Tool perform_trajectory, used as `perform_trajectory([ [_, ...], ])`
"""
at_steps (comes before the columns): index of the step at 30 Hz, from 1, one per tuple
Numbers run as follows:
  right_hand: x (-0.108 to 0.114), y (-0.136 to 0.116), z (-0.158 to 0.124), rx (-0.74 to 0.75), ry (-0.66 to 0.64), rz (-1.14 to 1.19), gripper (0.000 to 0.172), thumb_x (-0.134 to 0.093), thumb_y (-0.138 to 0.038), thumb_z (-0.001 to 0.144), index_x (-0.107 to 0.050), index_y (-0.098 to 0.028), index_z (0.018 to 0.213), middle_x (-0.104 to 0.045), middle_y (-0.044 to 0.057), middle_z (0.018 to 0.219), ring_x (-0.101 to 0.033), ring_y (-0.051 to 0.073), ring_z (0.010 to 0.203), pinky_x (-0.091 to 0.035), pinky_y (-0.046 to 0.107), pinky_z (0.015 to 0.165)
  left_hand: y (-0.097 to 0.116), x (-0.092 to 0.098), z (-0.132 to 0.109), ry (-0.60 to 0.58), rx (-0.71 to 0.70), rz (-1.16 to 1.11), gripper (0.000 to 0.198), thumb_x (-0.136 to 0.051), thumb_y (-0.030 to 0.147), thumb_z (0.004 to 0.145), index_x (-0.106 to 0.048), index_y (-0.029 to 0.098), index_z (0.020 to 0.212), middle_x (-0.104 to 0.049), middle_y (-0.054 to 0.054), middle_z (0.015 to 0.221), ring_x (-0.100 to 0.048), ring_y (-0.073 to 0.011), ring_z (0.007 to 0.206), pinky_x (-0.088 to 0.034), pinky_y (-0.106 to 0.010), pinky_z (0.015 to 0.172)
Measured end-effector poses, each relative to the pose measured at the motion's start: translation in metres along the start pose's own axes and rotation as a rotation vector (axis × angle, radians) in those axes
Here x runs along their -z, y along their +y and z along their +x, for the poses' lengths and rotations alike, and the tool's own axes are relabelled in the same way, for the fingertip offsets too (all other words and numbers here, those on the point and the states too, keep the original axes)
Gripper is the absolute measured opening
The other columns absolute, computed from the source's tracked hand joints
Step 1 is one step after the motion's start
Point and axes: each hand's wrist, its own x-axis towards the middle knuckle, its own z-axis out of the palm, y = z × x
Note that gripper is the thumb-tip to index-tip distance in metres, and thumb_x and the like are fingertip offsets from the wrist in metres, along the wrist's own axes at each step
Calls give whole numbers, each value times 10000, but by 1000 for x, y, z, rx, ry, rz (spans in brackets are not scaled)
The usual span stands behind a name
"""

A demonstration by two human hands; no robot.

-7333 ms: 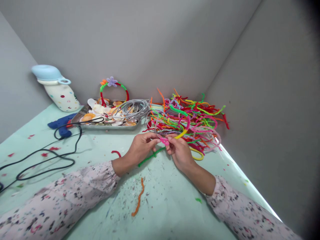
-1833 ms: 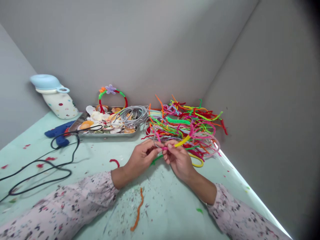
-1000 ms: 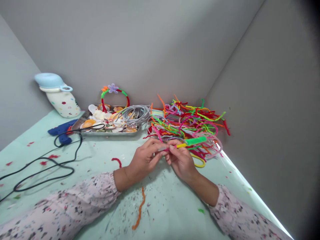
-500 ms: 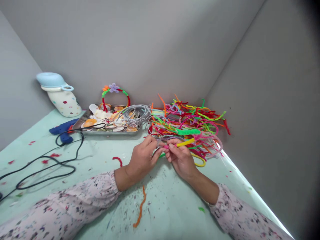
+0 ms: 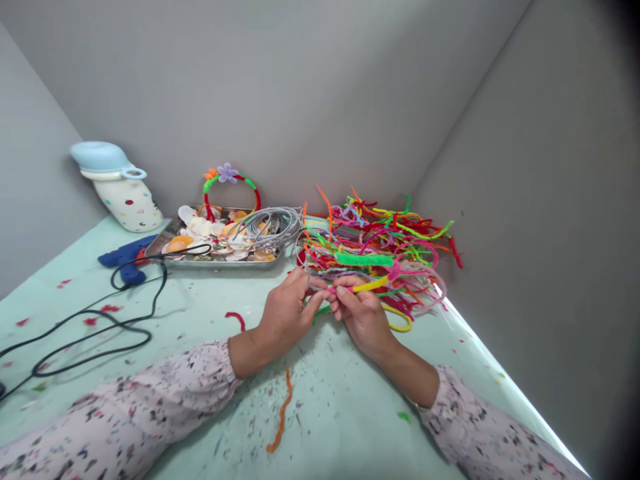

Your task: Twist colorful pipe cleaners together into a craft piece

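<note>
Your left hand (image 5: 289, 305) and right hand (image 5: 364, 321) both pinch the wrapped wire (image 5: 371, 285) over the tabletop (image 5: 350, 407). Its green, pink and yellow sections seem finished; its grey length by your left hand seems uncovered.

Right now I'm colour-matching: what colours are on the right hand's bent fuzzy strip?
The strip is pink, yellow and green (head view).

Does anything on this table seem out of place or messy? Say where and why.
The orange strip lies alone near the camera, while most strips are in the pile. Red patches at left make the table look messy; stains or scraps, I can't tell.
</note>
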Motion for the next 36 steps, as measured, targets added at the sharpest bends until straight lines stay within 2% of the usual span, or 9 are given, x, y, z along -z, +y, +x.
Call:
perform_trajectory([
  [8, -1, -2, 1, -15, -18, 30, 149, -654, -310, 841, -613, -193, 923, -636, -23, 639, -544, 80, 514, -427, 171, 479, -1, 2, 0, 3, -69, 61, 135, -557, 286, 892, -636, 177, 900, -621, -53, 857, -580, -175, 825, -463, -290, 747],
  [15, 0, 0, 1, -15, -20, 20, 156, -663, -315, 831, -614, -194, 916, -630, -20, 628, -540, 82, 510, -423, 174, 472, 3, 5, 1, -32, -40, 97, 132, -542, 282, 889, -621, 178, 866, -609, -46, 851, -577, -165, 775, -455, -280, 697],
  [22, -6, -5, 0, -82, -16, 124, 206, -709, -314, 774, -606, -186, 899, -640, -15, 617, -540, 87, 505, -415, 164, 436, 2, 6, 1, -64, -56, 146, 189, -508, 319, 897, -598, 161, 849, -590, -59, 838, -562, -169, 747, -419, -266, 614],
  [26, -7, -7, -1, -85, -37, 126, 213, -713, -320, 767, -603, -185, 890, -621, -23, 594, -532, 87, 497, -412, 168, 436, 1, 6, 2, -80, -69, 137, 202, -496, 321, 901, -600, 159, 837, -586, -55, 827, -552, -162, 733, -410, -266, 629],
  [36, -7, -6, -1, -69, -34, 63, 204, -708, -324, 771, -615, -184, 886, -636, -12, 633, -545, 91, 526, -408, 177, 450, 8, 8, 6, -146, 109, 33, 172, -521, 285, 873, -581, 169, 761, -574, -13, 787, -506, -136, 674, -366, -255, 621],
])
